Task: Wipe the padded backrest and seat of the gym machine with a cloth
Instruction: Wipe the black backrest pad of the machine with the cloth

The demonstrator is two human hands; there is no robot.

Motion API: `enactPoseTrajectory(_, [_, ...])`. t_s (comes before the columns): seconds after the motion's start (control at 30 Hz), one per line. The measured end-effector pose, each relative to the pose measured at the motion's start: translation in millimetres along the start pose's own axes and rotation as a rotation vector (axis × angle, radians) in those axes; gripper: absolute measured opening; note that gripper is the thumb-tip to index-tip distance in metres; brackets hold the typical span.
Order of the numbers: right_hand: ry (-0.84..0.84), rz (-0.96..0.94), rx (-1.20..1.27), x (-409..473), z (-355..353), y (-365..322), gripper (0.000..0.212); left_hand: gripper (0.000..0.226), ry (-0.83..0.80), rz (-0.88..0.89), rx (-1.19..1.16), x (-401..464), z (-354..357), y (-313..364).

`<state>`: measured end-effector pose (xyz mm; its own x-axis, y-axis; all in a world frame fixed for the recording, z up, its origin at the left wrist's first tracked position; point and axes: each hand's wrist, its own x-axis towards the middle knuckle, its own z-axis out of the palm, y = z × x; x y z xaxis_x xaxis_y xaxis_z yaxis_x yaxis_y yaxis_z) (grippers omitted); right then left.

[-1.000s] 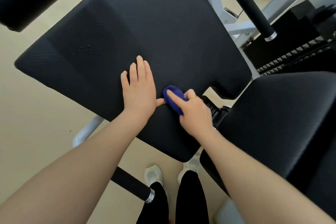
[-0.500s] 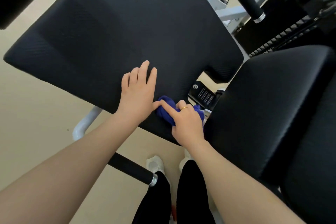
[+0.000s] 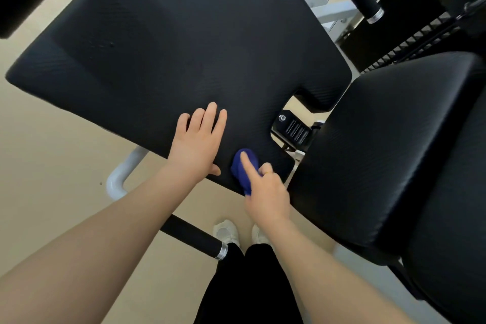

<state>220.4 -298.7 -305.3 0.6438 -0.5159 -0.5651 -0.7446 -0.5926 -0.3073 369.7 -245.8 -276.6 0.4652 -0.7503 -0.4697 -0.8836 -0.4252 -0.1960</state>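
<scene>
A pale beige gym floor [image 3: 52, 155] lies under a white-framed machine with black pads. The blue cloth [image 3: 243, 169] is bunched into a small wad on the large black pad [image 3: 184, 42], close to that pad's near edge and just at seven o'clock from its rectangular notch. The right hand [image 3: 265, 192] covers the cloth from its five o'clock side: the index finger is stretched along the top of the wad toward eleven o'clock, the other fingers are curled over it, and a thin ring shows on one of them. The cloth's lower end hangs just past the pad's rim. The left hand [image 3: 198, 144] lies flat and open at nine o'clock of the cloth, palm down on the pad, fingers together and pointing to twelve, thumb tip near the cloth but apart from it; it grips nothing.

No writing or brand mark can be read anywhere.

The pad is a broad, rounded-cornered slab with a fine woven or ribbed vinyl-like grain. At three o'clock a second black pad [image 3: 389, 152] of the same grain sits beside it, separated by a narrow gap in which a black ridged fitting [image 3: 293, 130] with a small metal ring shows. A black foam-like grip [image 3: 194, 235] with a shiny metal end cap lies at six o'clock, above white shoes [image 3: 226, 231].
</scene>
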Motion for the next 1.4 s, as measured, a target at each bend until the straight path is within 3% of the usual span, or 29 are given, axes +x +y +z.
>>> enactPoseTrajectory(0.07, [0.031,0.017,-0.011,4,-3,0,0.082,0.118,0.01,-0.01,-0.003,-1,2,0])
enactPoseTrajectory(0.23, [0.312,0.309,0.179,61,-25,12,0.078,0.116,0.023,-0.007,-0.015,-3,6,-3])
enactPoseTrajectory(0.33, [0.308,0.28,0.132,55,-20,7,0.082,0.116,0.035,-0.015,-0.014,-4,7,-3])
enactPoseTrajectory(0.47, [0.182,-0.022,-0.074,10,6,2,0.087,0.114,0.032,-0.016,-0.023,-6,5,-1])
enactPoseTrajectory(0.57, [0.072,-0.101,-0.096,1,5,2,0.085,0.112,0.029,0.0,-0.017,-7,4,-2])
enactPoseTrajectory(0.63, [0.139,-0.023,-0.037,12,-11,5,0.078,0.112,0.025,0.01,-0.013,-6,4,-4])
enactPoseTrajectory(0.73, [0.305,0.271,0.073,40,-29,11,0.073,0.112,0.047,0.037,-0.013,-7,8,-8])
enactPoseTrajectory(0.8, [0.258,0.386,0.102,47,-26,6,0.069,0.111,0.094,0.063,-0.013,-6,12,-11])
enactPoseTrajectory(0.9, [0.209,0.346,0.185,28,-9,-17,0.069,0.111,0.128,0.079,-0.012,-6,16,-13])
enactPoseTrajectory(1.07, [0.167,0.073,0.112,3,14,-44,0.073,0.112,0.176,0.103,-0.057,-5,19,-16])
enactPoseTrajectory(1.13, [0.2,0.126,0.054,8,11,-28,0.073,0.111,0.167,0.1,-0.03,-5,19,-17])
enactPoseTrajectory(1.27, [0.217,0.421,0.009,15,6,-13,0.076,0.111,0.165,0.105,-0.025,-6,20,-17])
enactPoseTrajectory(1.33, [0.233,0.445,0.083,20,7,-33,0.076,0.109,0.168,0.109,-0.046,-7,21,-18])
enactPoseTrajectory(1.4, [0.234,0.349,0.147,21,10,-55,0.078,0.107,0.169,0.112,-0.073,-7,19,-18])
